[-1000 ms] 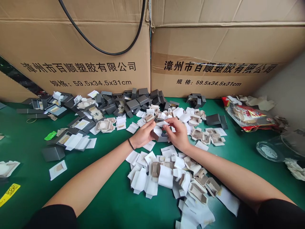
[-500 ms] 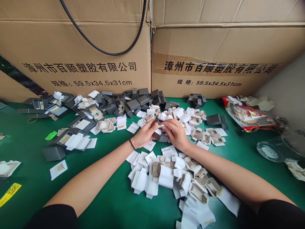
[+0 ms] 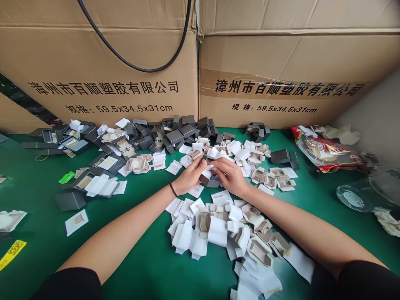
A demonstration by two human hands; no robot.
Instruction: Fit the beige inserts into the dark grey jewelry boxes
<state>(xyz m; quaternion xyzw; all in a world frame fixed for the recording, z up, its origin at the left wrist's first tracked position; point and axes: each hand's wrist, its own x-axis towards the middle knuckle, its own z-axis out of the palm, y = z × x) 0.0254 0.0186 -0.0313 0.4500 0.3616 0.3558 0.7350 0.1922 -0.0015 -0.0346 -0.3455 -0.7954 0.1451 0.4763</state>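
My left hand (image 3: 188, 176) and my right hand (image 3: 230, 176) meet over the middle of the green table (image 3: 143, 258). Both pinch a small white and beige folded insert (image 3: 208, 166) between their fingertips. Just below the fingers lies a small dark grey box (image 3: 210, 180). White cards and beige inserts (image 3: 231, 233) lie strewn under my forearms. A heap of dark grey boxes (image 3: 175, 133) sits behind my hands, against the cartons.
Two large cardboard cartons (image 3: 259, 71) with printed lettering wall off the back of the table, a black cable (image 3: 131, 64) hanging across the left one. A red snack bag (image 3: 325, 154) and a glass jar (image 3: 365, 191) lie at the right. More open grey boxes (image 3: 78, 143) sit left.
My hands have drawn closer together around the insert, the right hand shifting slightly left. Nothing else on the table has moved.
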